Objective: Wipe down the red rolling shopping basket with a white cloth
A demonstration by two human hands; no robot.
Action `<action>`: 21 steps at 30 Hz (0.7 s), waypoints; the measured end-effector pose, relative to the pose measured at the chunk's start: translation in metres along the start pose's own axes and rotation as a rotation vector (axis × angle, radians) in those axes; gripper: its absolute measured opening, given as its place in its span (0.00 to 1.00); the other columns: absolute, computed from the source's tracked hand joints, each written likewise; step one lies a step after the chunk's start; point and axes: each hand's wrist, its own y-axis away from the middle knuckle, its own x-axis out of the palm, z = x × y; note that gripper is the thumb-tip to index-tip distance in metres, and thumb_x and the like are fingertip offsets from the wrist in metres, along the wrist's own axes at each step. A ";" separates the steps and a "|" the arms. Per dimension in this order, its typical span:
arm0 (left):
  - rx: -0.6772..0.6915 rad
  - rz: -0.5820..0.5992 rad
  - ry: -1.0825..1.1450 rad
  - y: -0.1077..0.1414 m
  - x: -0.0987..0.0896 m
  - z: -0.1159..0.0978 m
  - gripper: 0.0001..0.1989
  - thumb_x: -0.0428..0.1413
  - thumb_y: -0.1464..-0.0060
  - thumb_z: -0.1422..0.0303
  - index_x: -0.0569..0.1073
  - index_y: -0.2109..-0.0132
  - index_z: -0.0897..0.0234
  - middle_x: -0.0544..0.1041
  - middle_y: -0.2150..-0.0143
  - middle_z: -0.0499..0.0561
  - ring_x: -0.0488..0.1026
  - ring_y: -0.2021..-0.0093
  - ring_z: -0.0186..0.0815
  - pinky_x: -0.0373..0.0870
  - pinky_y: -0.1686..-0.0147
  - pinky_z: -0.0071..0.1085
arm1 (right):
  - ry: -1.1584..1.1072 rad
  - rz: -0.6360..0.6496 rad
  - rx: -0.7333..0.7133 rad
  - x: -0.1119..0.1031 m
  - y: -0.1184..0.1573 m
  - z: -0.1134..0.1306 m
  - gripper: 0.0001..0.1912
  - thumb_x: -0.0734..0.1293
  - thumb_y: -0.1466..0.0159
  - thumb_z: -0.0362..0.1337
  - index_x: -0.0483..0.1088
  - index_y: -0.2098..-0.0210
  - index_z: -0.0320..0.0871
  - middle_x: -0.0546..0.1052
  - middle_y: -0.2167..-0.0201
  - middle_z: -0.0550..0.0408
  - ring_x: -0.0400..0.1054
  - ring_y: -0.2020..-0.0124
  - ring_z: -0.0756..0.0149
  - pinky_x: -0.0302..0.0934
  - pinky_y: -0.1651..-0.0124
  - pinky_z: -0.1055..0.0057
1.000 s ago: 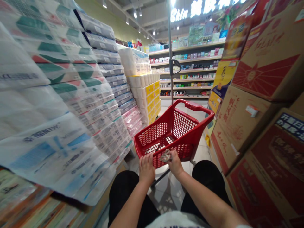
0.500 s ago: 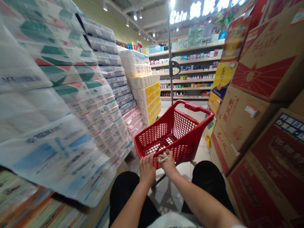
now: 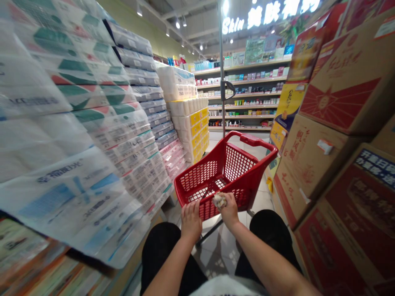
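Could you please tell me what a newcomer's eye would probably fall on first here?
Probably the bright red shopping cart in the middle, with the left hand on its near edge and the right hand holding a pale crumpled wad at its near side. Next might come the glowing white sign at the top, then the tall stacks of packaged goods on the left.

Cart open above, boxes blocking right, blurred packs apparently blocking left
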 end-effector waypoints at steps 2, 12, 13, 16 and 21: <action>-0.005 0.004 -0.001 -0.001 -0.001 0.000 0.33 0.51 0.54 0.78 0.60 0.38 0.65 0.69 0.46 0.56 0.63 0.44 0.43 0.52 0.37 0.46 | 0.004 0.034 -0.031 0.001 -0.002 0.000 0.16 0.61 0.50 0.26 0.72 0.63 0.45 0.68 0.64 0.54 0.68 0.63 0.63 0.65 0.57 0.67; -0.009 0.003 -0.027 -0.002 0.000 0.000 0.32 0.51 0.54 0.77 0.61 0.39 0.66 0.70 0.46 0.56 0.63 0.45 0.42 0.54 0.37 0.45 | -0.008 0.023 0.077 0.023 0.018 0.004 0.18 0.65 0.50 0.28 0.69 0.59 0.43 0.65 0.59 0.50 0.66 0.58 0.60 0.65 0.51 0.63; -0.008 0.003 -0.025 -0.002 0.000 0.000 0.32 0.51 0.54 0.77 0.61 0.39 0.65 0.69 0.46 0.56 0.63 0.45 0.42 0.54 0.37 0.45 | -0.039 0.002 0.097 0.024 0.021 0.003 0.17 0.66 0.49 0.30 0.70 0.58 0.43 0.65 0.56 0.48 0.66 0.56 0.59 0.65 0.50 0.63; -0.003 0.003 -0.020 -0.002 0.000 0.001 0.32 0.51 0.53 0.78 0.61 0.39 0.67 0.69 0.46 0.57 0.63 0.44 0.43 0.53 0.37 0.46 | -0.124 -0.055 0.176 0.028 0.025 -0.005 0.13 0.68 0.47 0.36 0.72 0.61 0.42 0.61 0.49 0.44 0.67 0.53 0.59 0.66 0.51 0.66; -0.001 -0.004 -0.019 -0.001 0.001 0.000 0.32 0.51 0.54 0.78 0.61 0.38 0.68 0.69 0.46 0.57 0.63 0.44 0.43 0.52 0.37 0.46 | -0.103 -0.059 0.280 0.032 0.021 -0.011 0.08 0.70 0.50 0.35 0.73 0.69 0.42 0.68 0.61 0.50 0.69 0.66 0.63 0.68 0.61 0.67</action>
